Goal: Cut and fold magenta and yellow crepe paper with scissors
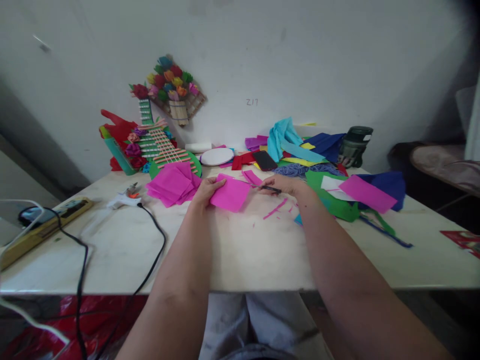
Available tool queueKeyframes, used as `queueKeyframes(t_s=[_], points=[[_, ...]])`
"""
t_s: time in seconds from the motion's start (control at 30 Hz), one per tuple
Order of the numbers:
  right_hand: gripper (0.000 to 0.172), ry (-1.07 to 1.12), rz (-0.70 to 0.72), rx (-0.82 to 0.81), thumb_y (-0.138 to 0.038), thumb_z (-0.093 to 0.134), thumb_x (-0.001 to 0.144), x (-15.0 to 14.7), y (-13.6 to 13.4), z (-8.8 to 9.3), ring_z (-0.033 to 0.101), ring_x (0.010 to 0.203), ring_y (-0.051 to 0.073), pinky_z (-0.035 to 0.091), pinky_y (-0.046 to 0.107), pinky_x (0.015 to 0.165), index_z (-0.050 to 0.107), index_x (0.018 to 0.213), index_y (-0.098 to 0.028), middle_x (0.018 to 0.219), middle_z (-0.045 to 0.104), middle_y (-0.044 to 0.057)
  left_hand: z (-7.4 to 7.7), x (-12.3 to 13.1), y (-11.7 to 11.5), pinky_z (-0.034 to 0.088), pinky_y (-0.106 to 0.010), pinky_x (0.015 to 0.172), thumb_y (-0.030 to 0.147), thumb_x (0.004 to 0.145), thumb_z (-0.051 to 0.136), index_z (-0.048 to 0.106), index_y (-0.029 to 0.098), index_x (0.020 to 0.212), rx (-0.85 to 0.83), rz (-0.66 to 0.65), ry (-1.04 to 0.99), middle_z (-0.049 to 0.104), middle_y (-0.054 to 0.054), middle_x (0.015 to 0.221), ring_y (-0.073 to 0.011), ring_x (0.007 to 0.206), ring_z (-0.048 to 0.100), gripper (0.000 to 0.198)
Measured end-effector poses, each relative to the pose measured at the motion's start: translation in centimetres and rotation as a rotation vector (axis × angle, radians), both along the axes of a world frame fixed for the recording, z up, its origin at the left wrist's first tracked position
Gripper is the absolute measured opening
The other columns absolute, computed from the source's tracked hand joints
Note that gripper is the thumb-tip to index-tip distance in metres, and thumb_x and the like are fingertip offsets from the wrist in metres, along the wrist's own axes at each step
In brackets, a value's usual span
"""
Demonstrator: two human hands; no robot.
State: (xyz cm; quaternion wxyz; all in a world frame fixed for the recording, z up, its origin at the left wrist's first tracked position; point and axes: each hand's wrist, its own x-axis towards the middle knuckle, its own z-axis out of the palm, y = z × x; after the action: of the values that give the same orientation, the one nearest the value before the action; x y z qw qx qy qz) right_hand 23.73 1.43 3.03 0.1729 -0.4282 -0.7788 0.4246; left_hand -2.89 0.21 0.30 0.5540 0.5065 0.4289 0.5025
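Pink sheet (229,196) is in front of me, mid-desk (258,260), left hand (208,190) pinching its left side, thumb on top. Right hand (287,184) is closed around the scissors (271,189), blades pointing left at the sheet's far edge. Can't tell how wide the blades are, too small.

Step in hand, my read: trimming that far edge. Next move calls for the sheet held taut, blades run straight along the edge, left thumb clear of the cut line. Main risk: thin sheet flexing and the cut wandering.

Around it: pink offcuts (275,208) just below the right hand, pink stack (174,185) beside the left hand. Further left, the glue gun (125,199) lies on the desk. Right of my right hand, green sheets (347,211); behind, a phone (264,161) near the coloured pile (284,137).
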Motion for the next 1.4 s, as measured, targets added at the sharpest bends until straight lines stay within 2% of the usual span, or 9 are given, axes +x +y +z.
queueKeyframes(t_s=[0.2, 0.73, 1.0, 1.2, 1.4], points=[[0.034, 0.051, -0.009, -0.047, -0.047, 0.063, 0.061, 0.07, -0.04, 0.19, 0.039, 0.046, 0.006, 0.031, 0.022, 0.047, 0.059, 0.069, -0.014, 0.051, 0.047, -0.003, -0.06, -0.08, 0.19, 0.046, -0.023, 0.050, 0.036, 0.058, 0.073, 0.063, 0.012, 0.078, 0.016, 0.021, 0.000, 0.065, -0.005, 0.064, -0.0127, 0.050, 0.058, 0.033], [0.034, 0.088, 0.005, -0.088, -0.048, 0.063, 0.062, 0.17, -0.27, 0.38, 0.038, 0.046, 0.006, 0.030, 0.023, 0.046, 0.055, 0.065, -0.015, 0.052, 0.046, -0.003, -0.56, -0.46, 0.79, 0.046, -0.023, 0.049, 0.037, 0.056, 0.075, 0.063, 0.011, 0.078, 0.049, 0.037, -0.032, 0.065, -0.004, 0.063, -0.0125, 0.050, 0.057, 0.035], [0.038, 0.044, 0.006, -0.034, -0.050, 0.061, 0.061, -0.09, 0.00, 0.18, 0.037, 0.044, 0.006, 0.028, 0.023, 0.045, 0.059, 0.070, -0.014, 0.049, 0.044, -0.004, -0.50, -0.35, 0.63, 0.046, -0.022, 0.047, 0.037, 0.056, 0.074, 0.062, 0.011, 0.078, 0.039, 0.037, -0.027, 0.064, -0.003, 0.062, -0.0121, 0.049, 0.057, 0.036], [0.042, 0.022, -0.004, -0.014, -0.051, 0.060, 0.062, -0.12, 0.06, 0.09, 0.037, 0.044, 0.007, 0.026, 0.023, 0.045, 0.063, 0.082, -0.014, 0.049, 0.044, -0.005, -0.47, -0.28, 0.62, 0.046, -0.023, 0.049, 0.037, 0.056, 0.074, 0.062, 0.011, 0.078, 0.038, 0.035, -0.018, 0.064, -0.003, 0.061, -0.0122, 0.049, 0.057, 0.036], [0.046, 0.010, -0.030, -0.021, -0.051, 0.063, 0.060, -0.04, 0.44, -0.19, 0.035, 0.045, 0.006, 0.025, 0.023, 0.045, 0.066, 0.087, -0.013, 0.052, 0.047, -0.003, -0.46, -0.31, 0.64, 0.046, -0.023, 0.050, 0.037, 0.057, 0.074, 0.063, 0.011, 0.079, 0.044, 0.034, -0.015, 0.065, -0.004, 0.063, -0.0126, 0.050, 0.057, 0.036]])
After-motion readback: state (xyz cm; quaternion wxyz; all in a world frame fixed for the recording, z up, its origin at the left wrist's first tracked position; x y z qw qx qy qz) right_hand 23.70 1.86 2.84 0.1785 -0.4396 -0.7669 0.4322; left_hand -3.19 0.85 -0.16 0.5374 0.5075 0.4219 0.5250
